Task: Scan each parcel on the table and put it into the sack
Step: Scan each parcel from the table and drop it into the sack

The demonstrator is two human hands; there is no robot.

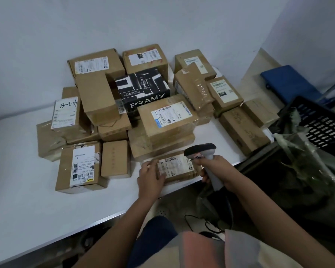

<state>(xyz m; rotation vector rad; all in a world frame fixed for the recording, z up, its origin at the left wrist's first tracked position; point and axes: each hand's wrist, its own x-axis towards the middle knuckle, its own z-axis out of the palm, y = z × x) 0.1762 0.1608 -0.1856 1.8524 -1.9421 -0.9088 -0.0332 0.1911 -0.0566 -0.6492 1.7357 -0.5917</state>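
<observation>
A small flat brown parcel [179, 167] with a white barcode label lies at the table's front edge. My left hand [150, 176] rests on its left end, fingers over the label's edge. My right hand [214, 167] grips the handle of a grey and black barcode scanner [202, 151], whose head hangs just above the parcel's right side. A dark green sack [298, 180] stands open to the right of the table, below its edge.
Several cardboard parcels are piled across the white table [27, 190], among them a black PRAMY box [143, 91]. A black slatted crate [325, 124] and a blue folder [290, 84] sit at the right. The scanner's cable [205, 223] trails down by my knee.
</observation>
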